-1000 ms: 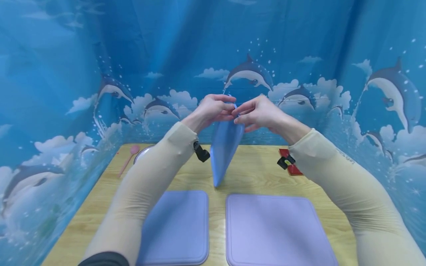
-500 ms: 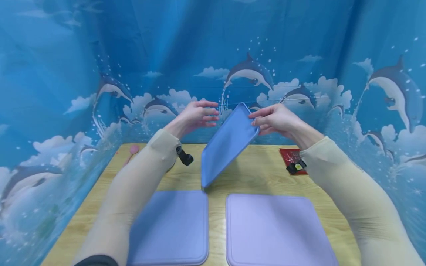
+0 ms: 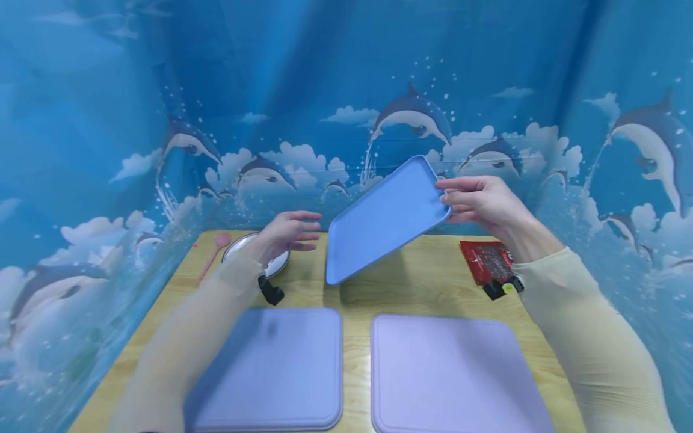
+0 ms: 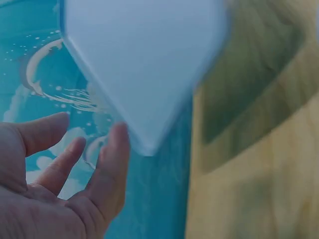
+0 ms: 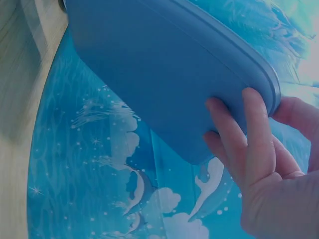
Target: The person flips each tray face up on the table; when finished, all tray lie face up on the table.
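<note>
Tilted blue tray [image 3: 388, 221] pretty much walls off the left hand [image 3: 289, 233] from the right hand [image 3: 484, 203]. You could duck under its raised right end, or slip down the skinny gap between the mats [image 3: 271, 367]. Plate [image 3: 278, 264] crowds the left wrist, red packet [image 3: 484, 261] the right.

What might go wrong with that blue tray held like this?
Only the right hand grips the tilted blue tray, by one end, so it might twist or slip. The left hand, apart from the tray, overlaps the plate in the head view and might nudge it if lowered.
</note>
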Demonstrator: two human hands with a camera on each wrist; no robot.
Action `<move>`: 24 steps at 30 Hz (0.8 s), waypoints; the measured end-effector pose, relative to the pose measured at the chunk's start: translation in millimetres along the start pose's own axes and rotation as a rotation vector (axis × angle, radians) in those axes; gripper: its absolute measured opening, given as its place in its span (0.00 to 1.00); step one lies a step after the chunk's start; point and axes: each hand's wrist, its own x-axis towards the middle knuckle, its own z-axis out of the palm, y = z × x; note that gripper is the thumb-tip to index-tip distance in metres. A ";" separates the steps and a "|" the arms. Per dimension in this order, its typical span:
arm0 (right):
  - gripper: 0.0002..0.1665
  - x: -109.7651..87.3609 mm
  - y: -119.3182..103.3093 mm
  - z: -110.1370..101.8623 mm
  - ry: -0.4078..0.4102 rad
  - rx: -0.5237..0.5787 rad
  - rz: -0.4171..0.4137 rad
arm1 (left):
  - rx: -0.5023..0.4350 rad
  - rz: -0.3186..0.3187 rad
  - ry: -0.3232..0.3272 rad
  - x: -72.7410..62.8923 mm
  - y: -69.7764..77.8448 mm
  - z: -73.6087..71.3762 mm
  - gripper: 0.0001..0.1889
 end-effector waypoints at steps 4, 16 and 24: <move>0.34 -2.4 14.2 -3.0 0.028 0.144 -0.025 | 0.003 -0.017 0.010 0.0 -18.0 -0.8 0.29; 0.14 -6.5 53.9 2.7 -0.006 0.471 -0.004 | -0.067 -0.028 0.084 9.8 -43.7 1.1 0.28; 0.17 -4.8 68.7 9.5 -0.039 0.542 -0.019 | -0.048 0.006 0.089 11.0 -49.5 -5.2 0.29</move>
